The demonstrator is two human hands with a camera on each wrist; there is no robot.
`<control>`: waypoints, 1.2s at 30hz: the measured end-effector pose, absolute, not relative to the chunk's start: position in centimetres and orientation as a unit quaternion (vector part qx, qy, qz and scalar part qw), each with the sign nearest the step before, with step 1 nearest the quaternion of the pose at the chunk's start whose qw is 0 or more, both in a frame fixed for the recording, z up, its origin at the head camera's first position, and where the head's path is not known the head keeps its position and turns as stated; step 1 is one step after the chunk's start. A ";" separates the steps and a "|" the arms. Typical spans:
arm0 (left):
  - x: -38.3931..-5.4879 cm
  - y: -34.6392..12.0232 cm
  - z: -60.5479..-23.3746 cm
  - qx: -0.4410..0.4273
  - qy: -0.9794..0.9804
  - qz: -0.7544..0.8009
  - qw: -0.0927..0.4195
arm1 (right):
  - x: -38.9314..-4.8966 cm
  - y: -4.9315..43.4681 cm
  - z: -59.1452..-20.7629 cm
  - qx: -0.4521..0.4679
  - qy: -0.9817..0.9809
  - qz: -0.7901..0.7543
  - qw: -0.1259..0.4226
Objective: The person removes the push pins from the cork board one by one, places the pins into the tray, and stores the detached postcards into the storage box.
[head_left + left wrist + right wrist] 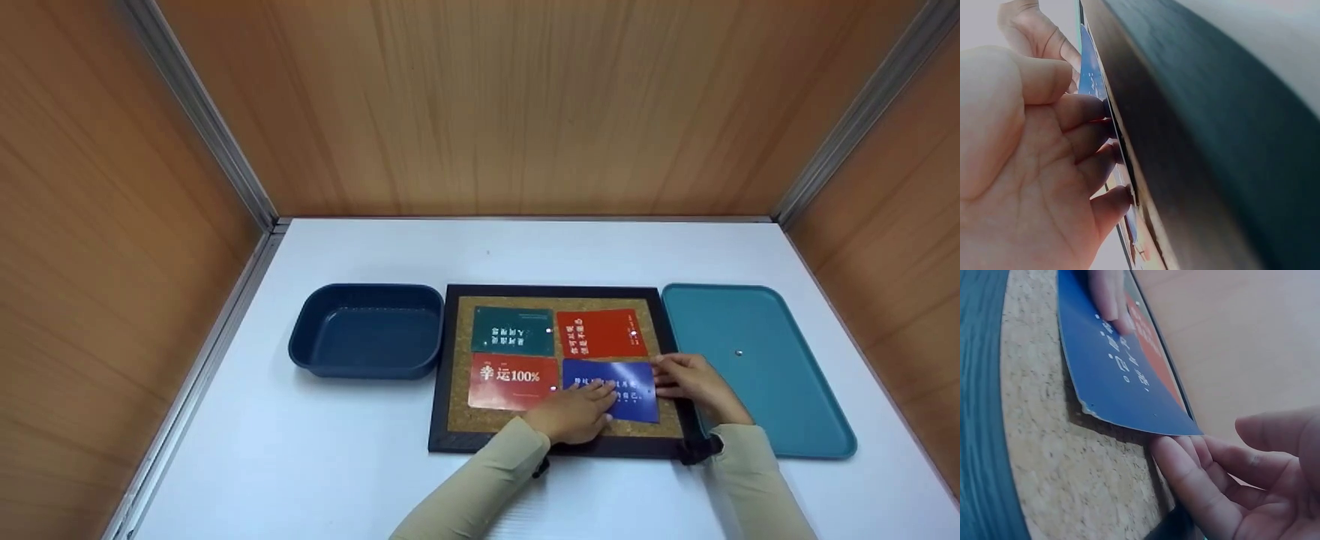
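A blue card (637,409) with white writing lies at the lower right of a black-framed corkboard (585,304). My left hand (574,414) rests its fingertips on the card's left half, fingers fairly straight. At the card's right edge, my right hand (694,382) touches it with its fingers. In the right wrist view, that edge of the blue card (1106,388) bows up off the cork, and the right fingers (1185,478) meet it from below, with the thumb apart. Small pins show on the green card (514,330), the upper red card (604,334) and the lower red card (502,394).
Left of the corkboard stands a dark blue rectangular basin (367,367). A teal tray (795,405) lies on the right, close against the board's frame, with a small shiny pin (739,352) on it. Wood-patterned walls (525,112) enclose the white table (262,450).
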State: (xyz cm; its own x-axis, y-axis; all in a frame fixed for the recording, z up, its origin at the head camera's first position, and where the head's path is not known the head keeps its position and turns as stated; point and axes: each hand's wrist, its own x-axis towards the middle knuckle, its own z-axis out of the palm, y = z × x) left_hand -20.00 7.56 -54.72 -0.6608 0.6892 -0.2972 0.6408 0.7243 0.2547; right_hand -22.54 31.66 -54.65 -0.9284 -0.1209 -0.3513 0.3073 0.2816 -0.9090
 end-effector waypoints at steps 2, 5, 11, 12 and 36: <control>-20.0 7.6 -54.7 0.365 0.909 0.065 0.191 | -22.5 31.5 -54.6 0.063 0.780 -0.596 0.180; -20.0 7.6 -54.6 0.361 0.909 0.069 0.196 | -22.4 31.4 -54.6 0.064 0.784 -0.591 0.178; -20.0 7.6 -54.5 0.364 0.910 0.060 0.191 | -22.2 31.2 -54.7 0.066 0.794 -0.579 0.175; -20.0 7.6 -54.5 0.364 0.910 0.059 0.191 | -22.2 31.2 -54.7 0.066 0.795 -0.576 0.176; -20.1 7.5 -54.6 0.362 0.908 0.070 0.198 | -21.5 29.6 -55.4 0.036 0.887 -0.445 0.115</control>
State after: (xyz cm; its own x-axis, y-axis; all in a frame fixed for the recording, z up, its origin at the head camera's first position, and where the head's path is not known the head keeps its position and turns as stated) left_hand -20.08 7.47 -54.56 -0.6592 0.6857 -0.3088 0.6301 0.7277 0.2709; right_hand -21.46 29.56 -55.40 -0.9707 -0.0384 -0.2372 0.1672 0.6011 -0.7815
